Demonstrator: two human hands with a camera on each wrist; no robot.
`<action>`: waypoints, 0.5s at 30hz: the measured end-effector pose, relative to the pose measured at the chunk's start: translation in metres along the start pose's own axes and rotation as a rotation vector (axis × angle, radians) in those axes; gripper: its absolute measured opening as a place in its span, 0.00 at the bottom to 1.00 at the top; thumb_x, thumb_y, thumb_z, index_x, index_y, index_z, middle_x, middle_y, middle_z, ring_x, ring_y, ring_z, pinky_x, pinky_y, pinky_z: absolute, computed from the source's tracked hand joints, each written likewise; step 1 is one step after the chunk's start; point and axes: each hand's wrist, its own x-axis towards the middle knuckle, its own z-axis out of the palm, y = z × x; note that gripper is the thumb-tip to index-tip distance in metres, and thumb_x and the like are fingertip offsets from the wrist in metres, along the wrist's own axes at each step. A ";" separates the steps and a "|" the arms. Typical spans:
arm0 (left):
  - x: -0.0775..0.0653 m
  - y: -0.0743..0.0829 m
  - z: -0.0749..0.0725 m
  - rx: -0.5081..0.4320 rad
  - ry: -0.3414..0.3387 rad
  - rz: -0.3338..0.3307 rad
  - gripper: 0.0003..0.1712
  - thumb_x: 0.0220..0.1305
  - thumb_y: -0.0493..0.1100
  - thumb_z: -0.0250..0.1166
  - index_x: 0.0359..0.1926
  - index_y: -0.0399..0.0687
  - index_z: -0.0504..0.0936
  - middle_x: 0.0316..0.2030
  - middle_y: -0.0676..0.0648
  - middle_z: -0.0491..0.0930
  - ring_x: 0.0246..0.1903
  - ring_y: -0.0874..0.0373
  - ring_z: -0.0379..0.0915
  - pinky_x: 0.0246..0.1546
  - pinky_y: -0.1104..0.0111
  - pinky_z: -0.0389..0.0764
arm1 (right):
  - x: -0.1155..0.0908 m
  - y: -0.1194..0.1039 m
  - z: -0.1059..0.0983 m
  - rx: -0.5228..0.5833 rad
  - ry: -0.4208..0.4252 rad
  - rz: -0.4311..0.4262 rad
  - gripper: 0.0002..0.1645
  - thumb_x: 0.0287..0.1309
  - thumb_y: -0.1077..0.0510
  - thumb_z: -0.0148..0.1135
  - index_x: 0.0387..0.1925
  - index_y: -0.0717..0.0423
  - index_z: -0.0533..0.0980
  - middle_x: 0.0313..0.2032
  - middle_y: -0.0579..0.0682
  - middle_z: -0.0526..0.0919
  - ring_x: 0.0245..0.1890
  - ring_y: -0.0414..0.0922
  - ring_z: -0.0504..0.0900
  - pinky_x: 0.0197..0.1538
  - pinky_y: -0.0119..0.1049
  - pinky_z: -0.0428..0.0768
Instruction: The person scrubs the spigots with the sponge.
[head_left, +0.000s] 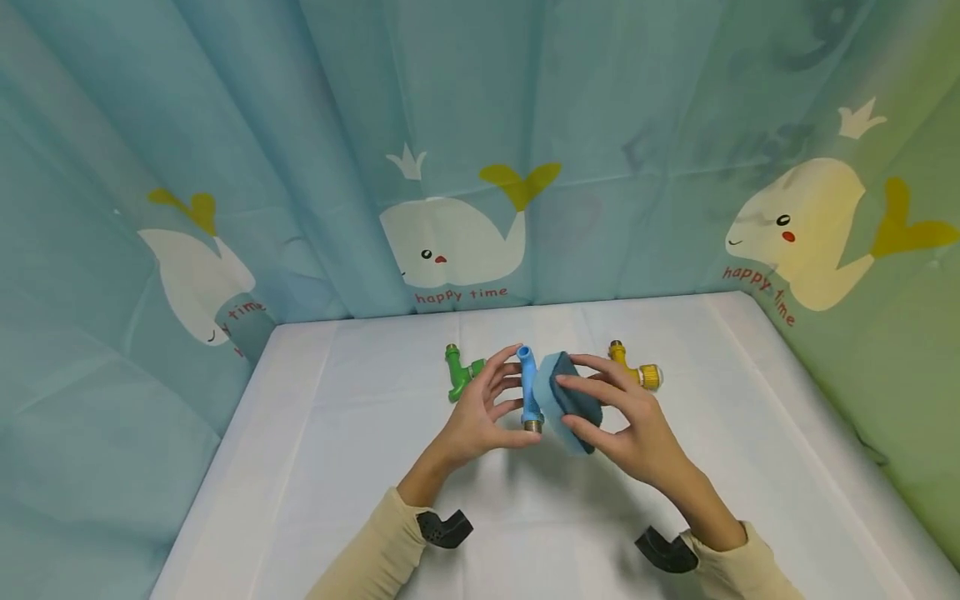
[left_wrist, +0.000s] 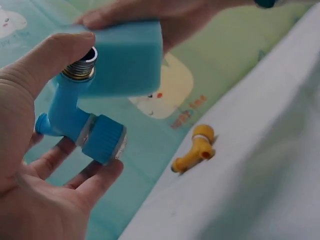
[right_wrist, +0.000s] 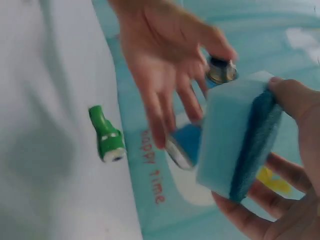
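Note:
My left hand holds a blue plastic tap above the table. In the left wrist view, the thumb lies at the tap's threaded metal end, and fingertips support its ribbed knob. My right hand grips a two-layer sponge, pale blue foam with a darker scouring side. Fingers and thumb hold the sponge by its edges and dark face. Its pale foam side faces the blue tap and lies right against its body in the head view. The right wrist view shows the sponge hiding much of the tap.
A green tap lies on the white-covered table behind my left hand. Beyond my right hand lies a yellow tap. A blue-green curtain with printed whales stands along the table's back and sides.

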 end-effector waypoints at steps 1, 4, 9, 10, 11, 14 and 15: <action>0.000 0.000 0.000 0.007 0.001 0.005 0.66 0.49 0.47 0.84 0.81 0.50 0.52 0.67 0.39 0.69 0.66 0.46 0.68 0.62 0.58 0.78 | 0.001 0.000 0.001 0.014 -0.015 -0.009 0.34 0.49 0.64 0.80 0.60 0.48 0.82 0.65 0.56 0.75 0.50 0.47 0.82 0.47 0.32 0.84; -0.001 0.001 -0.002 0.006 0.006 0.013 0.65 0.48 0.48 0.85 0.81 0.50 0.54 0.64 0.38 0.70 0.63 0.45 0.70 0.60 0.57 0.80 | 0.002 0.001 0.002 -0.039 -0.048 -0.020 0.31 0.53 0.59 0.80 0.60 0.47 0.82 0.66 0.58 0.74 0.49 0.47 0.80 0.38 0.32 0.84; -0.001 0.004 -0.004 -0.041 0.005 0.023 0.62 0.49 0.39 0.84 0.80 0.48 0.56 0.61 0.37 0.72 0.60 0.47 0.72 0.57 0.58 0.82 | 0.002 0.001 0.003 -0.057 0.009 -0.028 0.30 0.52 0.59 0.80 0.59 0.47 0.83 0.66 0.58 0.74 0.50 0.50 0.80 0.37 0.32 0.83; 0.000 0.005 -0.004 -0.056 0.001 0.026 0.62 0.49 0.37 0.84 0.80 0.48 0.56 0.61 0.37 0.72 0.60 0.48 0.72 0.57 0.58 0.82 | 0.002 0.000 0.004 -0.036 0.012 -0.043 0.29 0.54 0.57 0.79 0.59 0.48 0.83 0.66 0.59 0.74 0.51 0.51 0.80 0.40 0.31 0.83; -0.001 0.005 -0.004 -0.076 -0.006 0.028 0.62 0.49 0.37 0.83 0.80 0.47 0.56 0.60 0.37 0.72 0.59 0.48 0.72 0.56 0.58 0.82 | 0.002 -0.002 0.005 -0.019 0.012 -0.060 0.27 0.57 0.55 0.78 0.59 0.48 0.83 0.66 0.59 0.73 0.51 0.52 0.80 0.42 0.31 0.83; -0.001 0.006 -0.003 -0.138 -0.018 0.021 0.63 0.48 0.37 0.84 0.80 0.45 0.56 0.58 0.37 0.73 0.58 0.48 0.72 0.54 0.58 0.83 | 0.003 -0.005 0.010 -0.037 0.029 -0.108 0.22 0.66 0.46 0.69 0.58 0.47 0.83 0.66 0.62 0.72 0.51 0.53 0.79 0.44 0.27 0.79; -0.002 0.006 -0.003 -0.151 -0.017 0.015 0.63 0.48 0.37 0.84 0.80 0.45 0.56 0.58 0.37 0.73 0.58 0.48 0.72 0.54 0.58 0.83 | 0.003 -0.005 0.011 -0.054 0.051 -0.114 0.22 0.68 0.43 0.66 0.57 0.47 0.84 0.66 0.62 0.73 0.51 0.54 0.79 0.44 0.25 0.78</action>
